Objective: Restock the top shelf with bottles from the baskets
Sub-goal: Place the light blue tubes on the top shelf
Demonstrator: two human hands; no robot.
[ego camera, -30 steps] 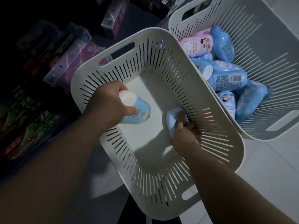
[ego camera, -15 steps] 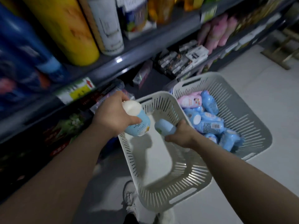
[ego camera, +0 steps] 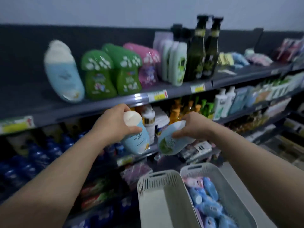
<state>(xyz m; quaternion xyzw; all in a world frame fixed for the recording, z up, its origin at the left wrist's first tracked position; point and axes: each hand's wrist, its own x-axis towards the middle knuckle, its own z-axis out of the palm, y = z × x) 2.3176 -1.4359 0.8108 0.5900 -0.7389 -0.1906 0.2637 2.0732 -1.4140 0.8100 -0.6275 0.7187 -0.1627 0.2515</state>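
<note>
My left hand [ego camera: 113, 125] grips a light blue bottle with a cream cap [ego camera: 136, 137], held upright just below the top shelf [ego camera: 98, 106]. My right hand [ego camera: 191, 125] holds a second light blue bottle [ego camera: 171, 142], tilted with its base toward me. One matching blue bottle [ego camera: 63, 73] stands on the top shelf at the left, beside green bottles [ego camera: 111, 71]. Two white slotted baskets sit on the floor below: the left basket [ego camera: 156, 178] shows only its bare bottom, the right basket [ego camera: 212, 168] holds several blue and pink bottles [ego camera: 207, 198].
The top shelf also carries a pink bottle [ego camera: 148, 63], pale green bottles [ego camera: 176, 63] and tall dark bottles [ego camera: 204, 48]. To the left of the blue bottle the shelf surface is bare. Lower shelves [ego camera: 230, 119] are packed with goods. Price tags [ego camera: 158, 95] line the shelf edge.
Both hands have lifted their bottles out of the left basket and up to just below the top shelf. My view has swung up from the baskets to the shelves.
</note>
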